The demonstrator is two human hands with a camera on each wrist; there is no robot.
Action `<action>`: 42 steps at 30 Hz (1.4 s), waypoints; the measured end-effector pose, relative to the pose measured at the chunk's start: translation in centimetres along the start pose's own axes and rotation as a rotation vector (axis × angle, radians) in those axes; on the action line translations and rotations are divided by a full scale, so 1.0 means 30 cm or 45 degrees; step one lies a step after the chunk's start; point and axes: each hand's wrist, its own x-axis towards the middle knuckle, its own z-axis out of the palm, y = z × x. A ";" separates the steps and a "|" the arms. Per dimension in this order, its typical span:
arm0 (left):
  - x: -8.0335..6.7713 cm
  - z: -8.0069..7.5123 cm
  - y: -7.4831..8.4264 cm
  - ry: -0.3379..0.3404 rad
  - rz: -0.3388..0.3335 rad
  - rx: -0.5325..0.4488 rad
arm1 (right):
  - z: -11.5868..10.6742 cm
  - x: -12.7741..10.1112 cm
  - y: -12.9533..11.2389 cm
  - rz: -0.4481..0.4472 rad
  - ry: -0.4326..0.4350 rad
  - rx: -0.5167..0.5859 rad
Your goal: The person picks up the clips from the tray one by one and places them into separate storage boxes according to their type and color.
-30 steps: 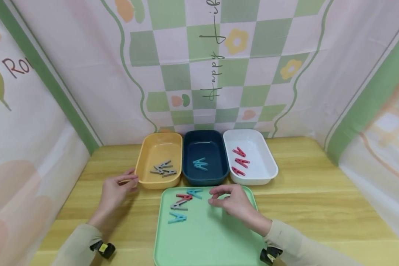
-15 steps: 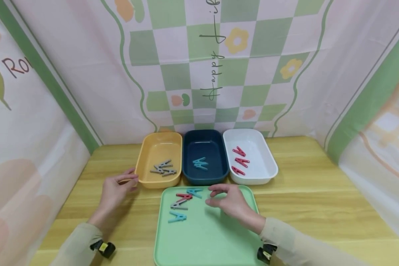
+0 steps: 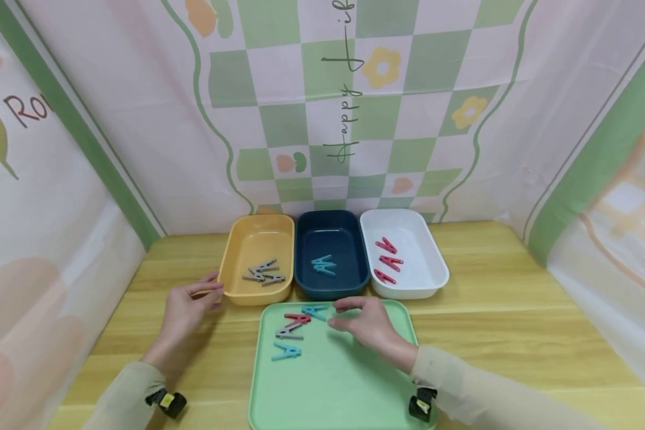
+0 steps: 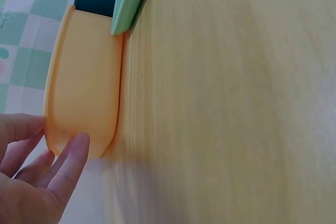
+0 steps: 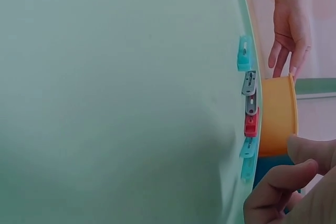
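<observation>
My left hand [image 3: 185, 307] touches the front left corner of a yellow box [image 4: 86, 77] with its fingertips, fingers fairly straight. Over the green tray [image 3: 328, 388] hovers my right hand [image 3: 373, 328], thumb and index finger apart and nothing between them. Its fingertips are just right of a light blue clothespin [image 3: 314, 311] at the tray's back edge. Beside that lie a red clothespin [image 3: 298, 319] and a grey clothespin [image 3: 289, 332], close together. Another light blue clothespin [image 3: 286, 352] lies nearer the front. In the right wrist view, these clothespins line the tray's edge.
Behind the tray, the yellow box with grey clothespins [image 3: 267, 266], a dark blue box [image 3: 330, 294] with light blue clothespins [image 3: 323, 264] and a white box [image 3: 416, 292] with red clothespins [image 3: 391, 263] stand side by side. A patterned cloth [image 3: 279, 125] hangs behind the wooden table [image 3: 494, 286].
My right hand has moved a little to the left over the tray, closer to the back light blue clothespin. My left hand stays at the yellow box's corner.
</observation>
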 end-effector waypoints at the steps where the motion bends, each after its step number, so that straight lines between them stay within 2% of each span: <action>1: 0.000 0.000 -0.001 0.000 0.000 0.000 | 0.002 0.001 -0.002 -0.001 -0.003 -0.002; 10: -0.001 -0.001 -0.002 -0.010 0.002 -0.003 | 0.014 0.022 0.000 0.055 -0.065 0.043; 21: -0.002 0.000 -0.006 -0.007 -0.003 -0.002 | 0.026 0.043 0.006 0.085 -0.064 0.023; 32: -0.003 -0.001 0.006 -0.009 0.004 0.031 | 0.040 0.074 0.023 0.017 -0.023 -0.025; 42: -0.006 -0.001 0.000 -0.019 -0.002 0.032 | 0.056 0.071 0.019 -0.038 -0.004 -0.047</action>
